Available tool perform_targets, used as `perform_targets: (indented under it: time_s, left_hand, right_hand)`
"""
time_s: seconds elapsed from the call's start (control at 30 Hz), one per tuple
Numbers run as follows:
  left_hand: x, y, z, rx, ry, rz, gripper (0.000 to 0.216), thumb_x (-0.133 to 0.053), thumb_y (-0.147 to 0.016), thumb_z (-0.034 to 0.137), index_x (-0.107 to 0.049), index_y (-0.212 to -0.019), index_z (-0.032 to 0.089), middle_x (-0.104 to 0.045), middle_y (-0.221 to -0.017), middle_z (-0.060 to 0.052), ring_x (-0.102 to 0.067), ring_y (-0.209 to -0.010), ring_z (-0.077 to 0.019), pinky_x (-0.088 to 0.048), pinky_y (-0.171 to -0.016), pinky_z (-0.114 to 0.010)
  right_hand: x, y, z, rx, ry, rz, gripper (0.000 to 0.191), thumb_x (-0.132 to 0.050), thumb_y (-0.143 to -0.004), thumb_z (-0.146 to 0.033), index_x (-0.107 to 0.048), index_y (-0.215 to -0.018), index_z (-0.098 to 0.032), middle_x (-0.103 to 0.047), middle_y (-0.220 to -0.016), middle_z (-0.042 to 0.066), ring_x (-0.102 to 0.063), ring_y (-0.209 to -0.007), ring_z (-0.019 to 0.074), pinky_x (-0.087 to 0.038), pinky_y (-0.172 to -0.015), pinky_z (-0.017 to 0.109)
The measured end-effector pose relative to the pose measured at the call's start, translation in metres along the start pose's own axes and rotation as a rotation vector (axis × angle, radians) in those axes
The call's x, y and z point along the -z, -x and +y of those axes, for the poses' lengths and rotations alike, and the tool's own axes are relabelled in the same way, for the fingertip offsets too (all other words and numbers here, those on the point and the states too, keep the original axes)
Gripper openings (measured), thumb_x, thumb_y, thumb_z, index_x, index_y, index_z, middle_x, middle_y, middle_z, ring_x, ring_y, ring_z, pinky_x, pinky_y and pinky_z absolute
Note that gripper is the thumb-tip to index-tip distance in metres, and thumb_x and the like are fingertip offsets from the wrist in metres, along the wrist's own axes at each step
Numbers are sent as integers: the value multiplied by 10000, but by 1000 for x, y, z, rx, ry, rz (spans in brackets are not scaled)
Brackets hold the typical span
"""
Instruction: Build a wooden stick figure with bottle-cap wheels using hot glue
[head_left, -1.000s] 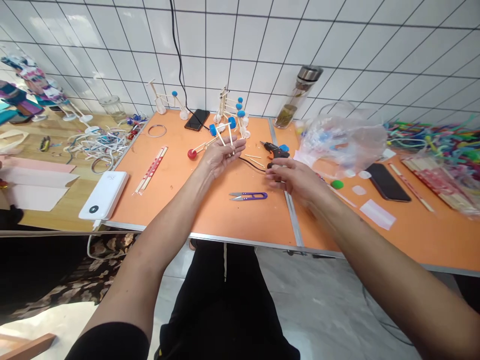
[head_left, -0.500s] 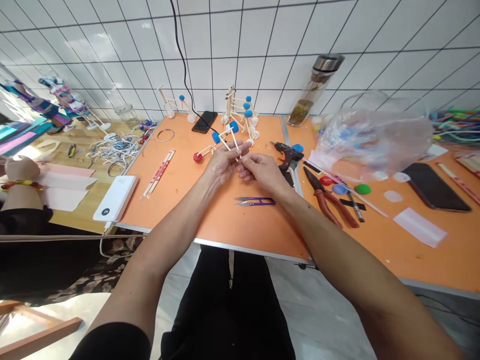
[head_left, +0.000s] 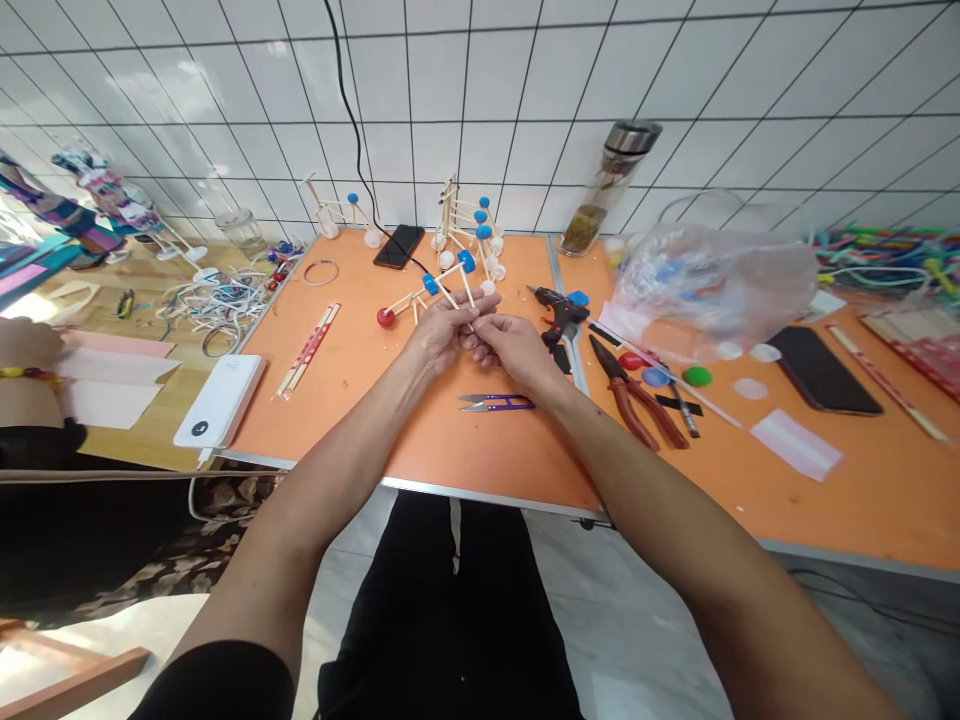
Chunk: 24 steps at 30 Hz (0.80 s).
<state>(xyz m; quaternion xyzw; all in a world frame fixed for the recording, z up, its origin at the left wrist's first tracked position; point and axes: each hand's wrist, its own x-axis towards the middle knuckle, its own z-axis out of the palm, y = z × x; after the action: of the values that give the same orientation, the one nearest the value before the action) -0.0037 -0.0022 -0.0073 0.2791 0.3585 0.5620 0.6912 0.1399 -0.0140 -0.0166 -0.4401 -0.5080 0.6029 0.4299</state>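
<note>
Over the orange table (head_left: pixel 420 430), my left hand (head_left: pixel 444 332) closes on a small stick frame (head_left: pixel 450 277) of pale wooden sticks with blue caps. My right hand (head_left: pixel 506 345) meets it at the lower stick ends, thumb and fingers pinched together; what sits between those fingertips is too small to make out. A red ball or cap (head_left: pixel 385 317) on a stick is just left of my left hand. Below the hands lie purple thread snips (head_left: pixel 496 403). Behind stand more stick structures (head_left: pixel 450 215) with blue and white caps.
Right of my hands lie a glue gun (head_left: pixel 559 310), pliers (head_left: pixel 630 390), bottle caps and a plastic bag (head_left: pixel 712 290). A glass bottle (head_left: pixel 604 195) stands at the wall. Left are wrapped chopsticks (head_left: pixel 311 350), a white power bank (head_left: pixel 220 402) and another person's arm (head_left: pixel 30 375).
The camera view has turned slightly, so most things on the table appear shifted left. Both hands stay together at the stick frame with almost the same grip.
</note>
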Motion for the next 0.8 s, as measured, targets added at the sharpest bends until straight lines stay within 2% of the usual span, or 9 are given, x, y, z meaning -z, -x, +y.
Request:
perform_targets:
  time_s: [0.13, 0.23, 0.33, 0.57, 0.7, 0.8]
  left_hand:
    - [1, 1, 0, -2, -19, -1, 223, -673, -1003, -59, -758, -1040, 144, -937, -1130, -129, -635, -545, -101, -412, -453, -233]
    - [3, -1, -1, 4, -38, -1, 198, -740, -986, -28, -762, -1047, 160, -932, -1097, -104, -575, -494, -89, -407, -457, -250]
    - [5, -1, -2, 3, -56, -11, 195, -828, -959, 1, -769, -1022, 176, -927, -1025, -78, -518, -453, -87, -386, -450, -270]
    - [0, 2, -6, -28, -103, -47, 173, -995, -971, 203, -840, -1044, 178, -942, -1097, -90, -457, -486, -79, -439, -506, -313]
    - [-1, 1, -7, -17, -106, -44, 215, -970, -1049, 360, -850, -1010, 185, -883, -937, -60, -465, -504, -96, -456, -523, -306]
    - [0, -1, -7, -19, -119, -19, 257, -970, -1046, 378, -837, -936, 187, -790, -784, -30, -488, -521, -114, -455, -538, -303]
  right_hand:
    - [1, -2, 3, 10, -3, -12, 429, -731, -1213, -193, -771, -786, -182, -794, -758, 2, -643, -556, 62, -510, -555, 165]
    - [1, -2, 5, 26, 30, -40, 438, -873, -1161, -357, -769, -771, -187, -780, -740, 5, -637, -573, 71, -519, -565, 169]
    - [1, -1, 6, 51, 41, -43, 469, -900, -1144, -423, -775, -756, -191, -799, -766, 19, -649, -587, 76, -524, -558, 173]
    - [2, 0, 2, 38, -34, 25, 408, -890, -1129, -377, -763, -781, -204, -811, -770, 10, -648, -586, 69, -512, -561, 164]
    - [3, 3, -5, 5, -62, 31, 320, -882, -1118, -306, -800, -828, -199, -819, -766, 1, -659, -580, 66, -507, -556, 154]
    - [3, 5, -8, -15, -62, 41, 294, -813, -1153, -222, -821, -861, -186, -809, -746, -9, -665, -566, 60, -519, -563, 148]
